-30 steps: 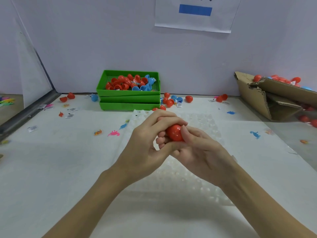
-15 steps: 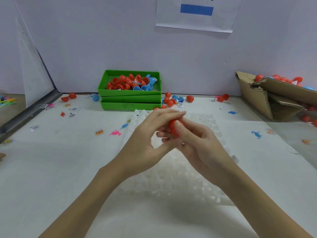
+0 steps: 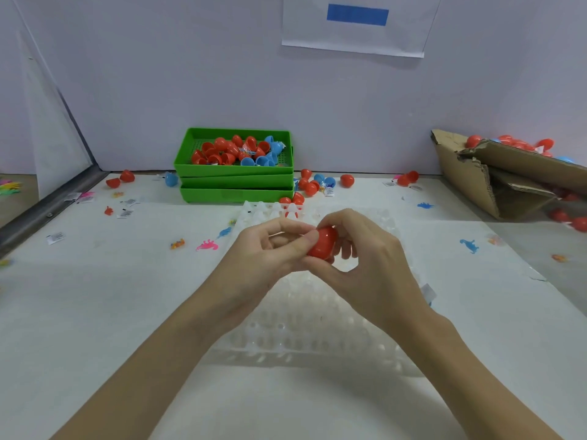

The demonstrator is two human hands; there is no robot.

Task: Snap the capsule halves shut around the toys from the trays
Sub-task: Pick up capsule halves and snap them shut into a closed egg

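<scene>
Both grips, left hand [image 3: 270,249] and right hand [image 3: 365,258], fingers curled around glossy red capsule [image 3: 324,242].

Counter [image 3: 95,312] under me is white, meeting a pale wall [image 3: 190,74] at the back. White paper sheet [image 3: 352,36] with a blue bar [image 3: 357,14] hangs on that wall, top centre. Torn cardboard box [image 3: 476,182] lies tipped at my far right. A grey metal rail [image 3: 47,208] runs diagonally along the left edge. I see small white barcode labels [image 3: 56,237] scattered on the left half of the counter.
</scene>
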